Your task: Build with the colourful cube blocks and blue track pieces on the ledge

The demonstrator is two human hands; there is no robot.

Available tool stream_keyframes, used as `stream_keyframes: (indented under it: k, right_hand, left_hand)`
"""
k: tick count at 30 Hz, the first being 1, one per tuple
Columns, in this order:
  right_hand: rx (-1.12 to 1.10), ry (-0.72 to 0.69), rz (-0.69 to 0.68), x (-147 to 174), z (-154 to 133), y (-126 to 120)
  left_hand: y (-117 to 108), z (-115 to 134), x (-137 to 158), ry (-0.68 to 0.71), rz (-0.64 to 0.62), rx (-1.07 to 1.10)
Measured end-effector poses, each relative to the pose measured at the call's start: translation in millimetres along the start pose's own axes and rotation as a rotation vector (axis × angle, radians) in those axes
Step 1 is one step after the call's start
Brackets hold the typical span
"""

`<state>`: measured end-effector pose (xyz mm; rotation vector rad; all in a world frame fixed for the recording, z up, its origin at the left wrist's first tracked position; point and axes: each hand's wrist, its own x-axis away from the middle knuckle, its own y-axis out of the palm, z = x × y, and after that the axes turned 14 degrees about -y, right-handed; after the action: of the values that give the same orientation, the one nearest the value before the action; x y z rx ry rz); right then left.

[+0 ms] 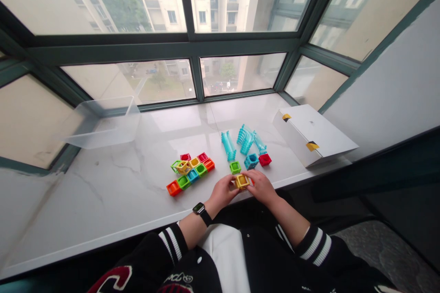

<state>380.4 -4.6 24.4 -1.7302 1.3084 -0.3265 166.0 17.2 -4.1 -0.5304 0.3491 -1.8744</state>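
Note:
Between my two hands is a yellow cube block [242,181] with a round opening, close to the front edge of the sill. My left hand [223,191] grips its left side with fingers curled in. On its other side, my right hand [261,187] closes on the block too, and a bit of red-orange shows by its fingers. Just beyond lie a green cube block [235,167], a blue cube block [251,161] and a red cube block [265,160]. A joined cluster of coloured cube blocks [193,175] sits left of my hands.
Clear blue track pieces [228,145] lie behind the loose blocks. A transparent plastic bin [103,133] stands at the left by the window. On the right is a white box [314,130] with yellow-and-black tape. The marble sill [137,183] ends at its front edge near my body.

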Motion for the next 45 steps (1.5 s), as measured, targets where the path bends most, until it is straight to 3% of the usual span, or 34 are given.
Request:
stream_keyframes:
  k: [13,17,20,22,27,33,38,45]
  right_hand:
    - [0.016,0.004,-0.023,1,0,-1]
    - [0.044,0.007,-0.032,3,-1,-1]
    - [0.062,0.01,-0.038,3,-2,0]
    - [0.064,0.003,-0.04,4,-1,2]
    - [0.053,-0.007,-0.025,8,1,2]
    - [0.038,-0.071,-0.001,7,-16,-21]
    - [0.007,-0.131,0.17,-9,-45,-36]
    - [-0.046,-0.24,0.226,-35,-79,-18]
  left_hand:
    - [2,-1,0,0.004,0.004,-0.002]
    - [-8,-3,2,0.002,-0.06,0.019]
    - [-36,-2,10,0.021,-0.091,0.113]
    - [-62,-3,20,0.03,-0.021,0.136]
    - [-133,-23,52,-0.05,0.315,0.181]
    - [-190,-84,81,-0.211,0.644,0.051]
    - [-192,-115,85,-0.178,0.607,-0.127]
    - [-177,-114,75,-0.112,0.442,-0.306]
